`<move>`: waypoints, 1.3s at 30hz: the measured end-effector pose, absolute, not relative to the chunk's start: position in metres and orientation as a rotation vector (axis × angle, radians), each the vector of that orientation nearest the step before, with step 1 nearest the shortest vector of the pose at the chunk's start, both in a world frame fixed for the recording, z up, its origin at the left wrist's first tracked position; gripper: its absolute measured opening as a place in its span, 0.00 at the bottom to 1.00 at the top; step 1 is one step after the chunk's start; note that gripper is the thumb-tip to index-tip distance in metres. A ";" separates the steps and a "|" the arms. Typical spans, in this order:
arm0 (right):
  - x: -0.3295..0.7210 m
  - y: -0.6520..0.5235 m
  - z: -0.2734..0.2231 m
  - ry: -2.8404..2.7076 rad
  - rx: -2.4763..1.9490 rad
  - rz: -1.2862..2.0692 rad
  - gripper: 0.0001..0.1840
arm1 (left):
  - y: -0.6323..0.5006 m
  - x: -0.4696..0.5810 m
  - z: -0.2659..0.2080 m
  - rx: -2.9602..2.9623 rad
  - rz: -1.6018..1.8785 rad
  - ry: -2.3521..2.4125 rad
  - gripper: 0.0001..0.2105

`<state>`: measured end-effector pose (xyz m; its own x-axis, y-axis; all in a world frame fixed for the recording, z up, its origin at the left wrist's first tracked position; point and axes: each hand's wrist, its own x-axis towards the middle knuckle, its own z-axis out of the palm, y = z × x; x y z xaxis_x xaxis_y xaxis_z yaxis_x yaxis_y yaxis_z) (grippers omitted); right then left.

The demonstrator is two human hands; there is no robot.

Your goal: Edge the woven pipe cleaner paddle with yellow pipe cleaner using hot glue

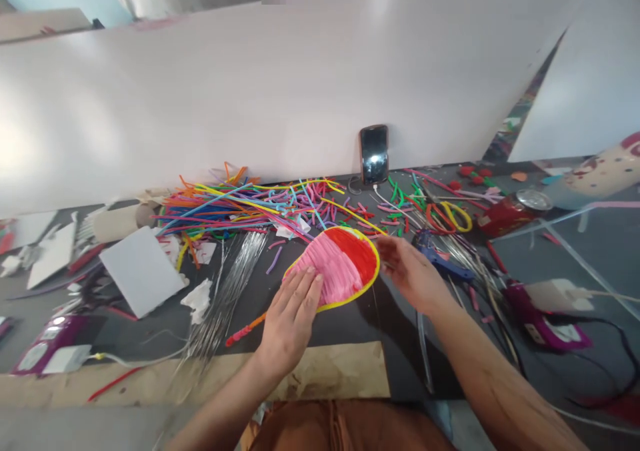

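A fan-shaped pipe-cleaner piece (333,258) lies on the dark table, pink on its left part and red on its upper right, with a yellow rim. Its thin orange handle (245,331) points to the lower left and ends in a pink and red tip. My left hand (295,304) rests flat on the pink part, fingers stretched out and close together. Just off the yellow rim on the right, my right hand (407,268) hovers with loosely bent fingers and nothing visible in them. Its fingertips are partly blurred.
Behind the piece spreads a heap of coloured pipe cleaners (225,204) with many cut bits. A phone (374,154) leans on the white panel (280,91). Bare wires (227,291) lie left; a blue-handled tool (445,261), a red can (517,211) and a purple box (547,318) stand right.
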<state>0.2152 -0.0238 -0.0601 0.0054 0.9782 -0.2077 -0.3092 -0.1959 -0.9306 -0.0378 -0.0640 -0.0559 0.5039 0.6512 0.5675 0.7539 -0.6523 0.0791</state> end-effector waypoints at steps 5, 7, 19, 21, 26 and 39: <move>0.205 -0.050 -0.061 -0.827 -1.044 1.888 0.32 | -0.061 -0.043 -0.068 -2.595 -0.703 -1.156 0.23; 0.201 -0.055 -0.059 -0.835 -1.064 1.917 0.30 | -0.060 -0.044 -0.072 -2.628 -0.670 -1.119 0.23; 0.204 -0.055 -0.082 -1.079 -1.329 1.751 0.17 | -0.080 -0.047 -0.077 -2.910 -0.441 -1.378 0.29; 0.210 -0.053 -0.079 -1.155 -1.327 1.734 0.17 | -0.069 -0.057 -0.070 -2.943 -0.596 -1.658 0.32; 0.220 -0.046 -0.064 -1.329 -1.274 1.689 0.16 | -0.021 -0.073 -0.056 -2.957 -1.389 -2.718 0.30; 0.211 -0.040 -0.087 -1.265 -1.381 1.585 0.20 | -0.017 -0.049 -0.053 -2.675 -2.143 -2.988 0.16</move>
<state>0.2110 -0.0395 -0.0870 -0.2111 0.9246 -0.3170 0.1044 -0.3011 -0.9479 -0.0492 -0.0166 -0.0529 0.2388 0.9149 -0.3255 -0.0146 0.3385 0.9408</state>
